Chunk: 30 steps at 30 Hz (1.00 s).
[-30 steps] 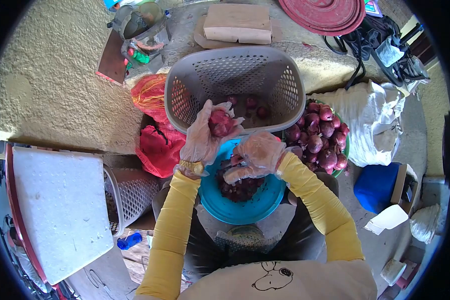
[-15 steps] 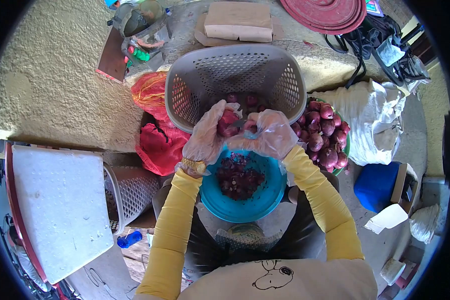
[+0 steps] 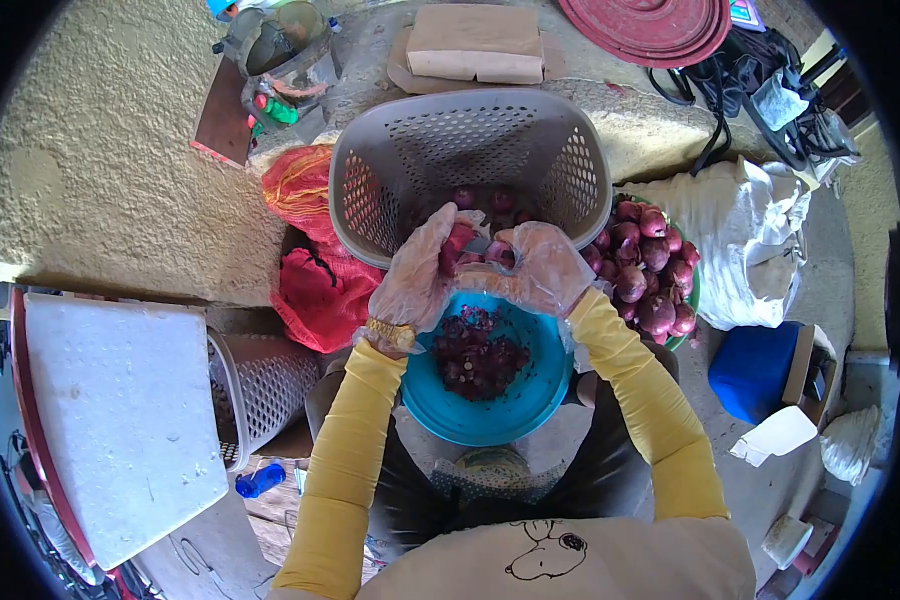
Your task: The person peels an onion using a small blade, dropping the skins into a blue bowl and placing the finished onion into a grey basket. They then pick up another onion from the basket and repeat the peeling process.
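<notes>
At mid-frame, a gloved left hand (image 3: 416, 275) clamps its fingers around a red onion (image 3: 455, 246) beside the gloved right hand (image 3: 546, 264), whose fingers' grip I cannot tell, above a turquoise basin (image 3: 470, 424) of purple peelings (image 3: 478, 360), apparently placed to catch scraps.

Wrinkled yellow sleeves (image 3: 345, 450) are worn with clear plastic gloves (image 3: 545, 275), and at the left a gold-coloured wristband (image 3: 390, 333). The cream top (image 3: 450, 572) is printed with a black cartoon outline (image 3: 547, 572); dark trousers (image 3: 598, 455) are worn.
</notes>
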Tool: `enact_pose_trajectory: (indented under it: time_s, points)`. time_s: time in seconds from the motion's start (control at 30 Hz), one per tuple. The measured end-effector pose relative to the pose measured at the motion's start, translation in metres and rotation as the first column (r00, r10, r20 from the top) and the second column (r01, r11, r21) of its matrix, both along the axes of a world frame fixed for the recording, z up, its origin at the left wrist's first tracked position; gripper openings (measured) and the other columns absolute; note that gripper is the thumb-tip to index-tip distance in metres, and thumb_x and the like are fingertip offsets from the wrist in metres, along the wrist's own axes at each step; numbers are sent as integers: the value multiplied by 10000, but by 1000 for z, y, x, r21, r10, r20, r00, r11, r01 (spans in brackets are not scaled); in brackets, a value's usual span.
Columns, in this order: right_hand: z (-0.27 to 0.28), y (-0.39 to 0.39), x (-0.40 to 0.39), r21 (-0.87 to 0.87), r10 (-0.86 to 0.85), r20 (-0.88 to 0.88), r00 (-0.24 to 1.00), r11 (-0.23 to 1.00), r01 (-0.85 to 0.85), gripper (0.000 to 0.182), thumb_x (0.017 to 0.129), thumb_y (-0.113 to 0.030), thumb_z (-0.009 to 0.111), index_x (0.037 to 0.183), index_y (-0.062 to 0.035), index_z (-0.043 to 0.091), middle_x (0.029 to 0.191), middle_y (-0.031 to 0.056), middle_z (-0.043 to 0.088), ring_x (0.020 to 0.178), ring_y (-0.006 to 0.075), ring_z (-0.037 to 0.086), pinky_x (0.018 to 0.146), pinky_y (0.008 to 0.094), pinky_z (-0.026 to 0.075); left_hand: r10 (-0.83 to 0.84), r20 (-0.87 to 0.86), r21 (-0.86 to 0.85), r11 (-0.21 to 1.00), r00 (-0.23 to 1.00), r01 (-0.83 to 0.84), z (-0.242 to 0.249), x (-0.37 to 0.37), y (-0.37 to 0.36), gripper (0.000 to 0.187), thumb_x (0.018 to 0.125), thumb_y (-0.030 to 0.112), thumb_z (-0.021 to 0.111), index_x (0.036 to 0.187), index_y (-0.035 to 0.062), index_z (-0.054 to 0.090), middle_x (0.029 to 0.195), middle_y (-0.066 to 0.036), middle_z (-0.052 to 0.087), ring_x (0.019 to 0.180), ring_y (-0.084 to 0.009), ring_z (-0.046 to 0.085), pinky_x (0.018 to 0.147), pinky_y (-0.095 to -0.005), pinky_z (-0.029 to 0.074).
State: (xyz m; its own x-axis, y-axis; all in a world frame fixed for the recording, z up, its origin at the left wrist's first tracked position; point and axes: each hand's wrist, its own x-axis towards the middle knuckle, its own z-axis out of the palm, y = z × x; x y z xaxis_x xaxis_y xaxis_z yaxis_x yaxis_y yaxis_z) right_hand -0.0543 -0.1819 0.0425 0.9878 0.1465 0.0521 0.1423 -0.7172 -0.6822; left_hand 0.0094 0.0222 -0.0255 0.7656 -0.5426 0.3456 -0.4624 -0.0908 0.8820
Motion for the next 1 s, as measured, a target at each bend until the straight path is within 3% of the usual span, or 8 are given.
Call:
enact_pose_trajectory:
  time_s: [0.17,0.3,0.37,0.5,0.57,0.6,0.67,1.0]
  points:
    - [-2,-1,0,14,-30,26,999,999,29,741,760,-742,780,957,-28,771,840,220,726,827,418,701,784,469,553,-15,-617,-216,965,787,-151,-23,6,-6,390,1094,356,559,1263,13,639,1146,-131,701,1025,-238,700,863,-369,624]
    - [3,-1,0,-1,-16,-24,1000,1000,16,730,770,-741,772,967,-37,774,843,214,730,830,413,701,786,467,554,23,-345,-190,977,938,-94,-14,1,-8,408,1085,375,573,1260,14,645,1142,-140,703,1013,-253,706,818,-385,636]
    - [2,-1,0,-4,-11,-18,1000,1000,11,729,774,-740,769,966,-37,774,843,213,731,832,414,701,787,466,554,-92,-688,-277,950,720,-143,11,-3,-9,405,1087,349,576,1307,11,615,1183,-139,692,1063,-255,691,917,-379,607]
    - [-3,-1,1,20,-6,-53,999,1000,7,727,782,-740,764,969,-38,777,838,215,730,839,421,702,783,470,555,-50,-646,-253,955,762,-152,-14,5,-4,413,1085,346,582,1324,10,605,1201,-134,689,1074,-244,683,954,-360,588]
    - [-2,0,0,41,13,-38,999,999,-11,726,795,-741,751,962,-35,774,834,220,726,839,428,698,781,479,553,69,429,51,994,900,-101,15,-3,0,422,1086,365,578,1309,9,616,1165,-123,695,1045,-229,685,917,-346,597]
    - [-2,0,1,61,32,-22,999,998,-30,726,808,-743,738,955,-33,771,830,226,721,840,436,694,779,488,551,69,429,51,994,901,-101,4,-1,0,422,1086,365,578,1309,9,616,1165,-123,695,1045,-229,685,917,-346,597]
    - [-14,-2,2,11,36,-21,999,999,-36,719,824,-738,724,934,-29,764,815,226,713,836,437,693,770,496,547,22,-282,-119,991,959,-58,-28,5,0,466,1069,418,597,1288,8,621,1127,-120,693,990,-234,698,846,-363,616]
    - [-21,5,-5,-230,310,115,944,933,-279,690,815,-772,676,809,-85,739,729,177,674,765,414,691,712,515,534,21,-598,-226,955,801,-194,-16,7,-3,559,1034,486,633,1254,-25,584,1101,-176,657,1013,-370,709,878,-494,622]
